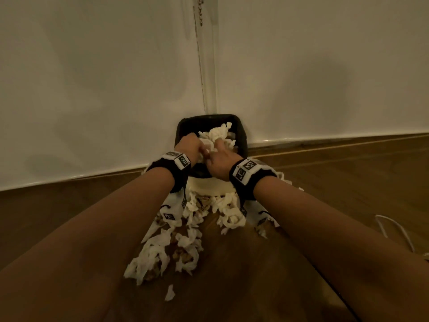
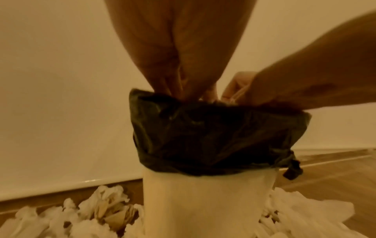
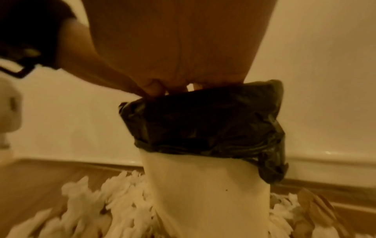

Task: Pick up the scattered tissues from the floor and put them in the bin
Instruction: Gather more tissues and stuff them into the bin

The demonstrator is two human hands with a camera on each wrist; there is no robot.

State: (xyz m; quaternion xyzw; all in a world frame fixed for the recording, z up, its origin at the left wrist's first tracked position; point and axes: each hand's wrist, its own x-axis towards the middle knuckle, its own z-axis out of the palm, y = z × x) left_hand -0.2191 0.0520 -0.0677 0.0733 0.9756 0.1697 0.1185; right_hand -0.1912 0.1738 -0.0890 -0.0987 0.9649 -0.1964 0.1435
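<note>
A white bin [image 1: 209,185] with a black liner [image 1: 242,138] stands in the wall corner. A wad of white tissues [image 1: 219,132] fills its mouth. My left hand [image 1: 191,145] and right hand [image 1: 217,155] are both in the bin's mouth, fingers curled into that wad. In the left wrist view my left hand [image 2: 183,90] dips behind the liner [image 2: 213,136], and the right hand [image 2: 242,90] pinches tissue beside it. The right wrist view has my right hand [image 3: 179,85] reaching into the liner [image 3: 203,120]. Several scattered tissues [image 1: 171,247] lie on the floor before the bin.
Brownish scraps [image 2: 116,214] are mixed into the tissues around the bin's foot. White walls [image 1: 92,89] and a skirting strip close the corner behind it. A white cable [image 1: 394,231] lies on the wooden floor [image 1: 348,177] at the right. A beaded chain [image 1: 200,12] hangs above.
</note>
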